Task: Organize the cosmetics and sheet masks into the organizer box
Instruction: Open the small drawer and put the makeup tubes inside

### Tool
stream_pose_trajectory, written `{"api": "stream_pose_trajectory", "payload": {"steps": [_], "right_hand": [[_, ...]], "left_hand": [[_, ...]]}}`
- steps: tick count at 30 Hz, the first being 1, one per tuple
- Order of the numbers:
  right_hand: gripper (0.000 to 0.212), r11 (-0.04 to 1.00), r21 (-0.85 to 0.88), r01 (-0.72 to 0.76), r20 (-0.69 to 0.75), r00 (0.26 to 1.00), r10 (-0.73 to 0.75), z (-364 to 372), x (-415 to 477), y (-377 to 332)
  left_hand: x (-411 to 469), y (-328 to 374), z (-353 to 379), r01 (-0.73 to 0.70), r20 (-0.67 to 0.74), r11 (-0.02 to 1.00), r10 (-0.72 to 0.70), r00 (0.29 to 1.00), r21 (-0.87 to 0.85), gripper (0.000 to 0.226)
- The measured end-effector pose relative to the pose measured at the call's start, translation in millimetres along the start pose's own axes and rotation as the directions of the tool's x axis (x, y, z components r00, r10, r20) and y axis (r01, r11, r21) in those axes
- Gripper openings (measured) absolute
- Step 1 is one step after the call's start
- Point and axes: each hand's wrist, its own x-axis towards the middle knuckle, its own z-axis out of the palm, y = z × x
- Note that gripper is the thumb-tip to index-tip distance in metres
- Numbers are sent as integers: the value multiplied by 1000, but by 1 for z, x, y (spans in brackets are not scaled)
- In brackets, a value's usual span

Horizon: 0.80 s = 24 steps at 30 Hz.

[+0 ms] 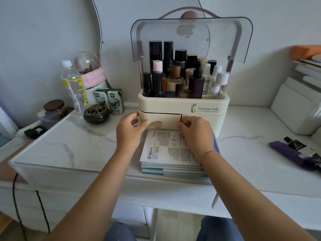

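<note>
A cream organizer box [205, 103] stands at the back of the marble tabletop, its clear lid [189, 37] swung up. Several cosmetic bottles [182, 75] stand upright in its top tray. Its lower left drawer [166, 120] sits slightly out. My left hand [130, 133] curls round the drawer's left end, thumb on the front. At the drawer's right edge my right hand [196, 134] pinches the front, its palm over a stack of sheet masks [168, 153] lying flat right in front of the box.
A dark purple tube on a purple pouch [295, 152] lies at the right. Left of the box stand a water bottle [73, 87], two milk cartons [111, 100], a dark incense burner [97, 114], a brown-lidded jar [53, 108]. White boxes [295, 110] sit at the right.
</note>
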Motion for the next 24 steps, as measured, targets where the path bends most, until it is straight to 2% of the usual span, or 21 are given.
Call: {"api": "stream_pose_trajectory", "payload": {"steps": [7,14,17,21,24], "right_hand": [[26,999,-5,-42,-53,998,42,3,-1,-1],[30,999,47,-21,-24,999,22,-1,-4,-3],[26,992,126,17,18,1000,-19,-10,-6,-5],[21,983,178,40,-84,996,-26,-37,-9,8],[21,999,38,-7,-184,983,14,-54,-8,30]], "left_hand": [[-5,3,7,-30,-22,999,30,999,27,38],[-7,8,11,-5,-32,999,6,999,39,41],[-10,9,13,11,-13,999,-11,1000,32,43],[-12,5,9,44,42,999,-44,998,16,47],[-14,4,9,97,126,995,-91,988,-38,53]]}}
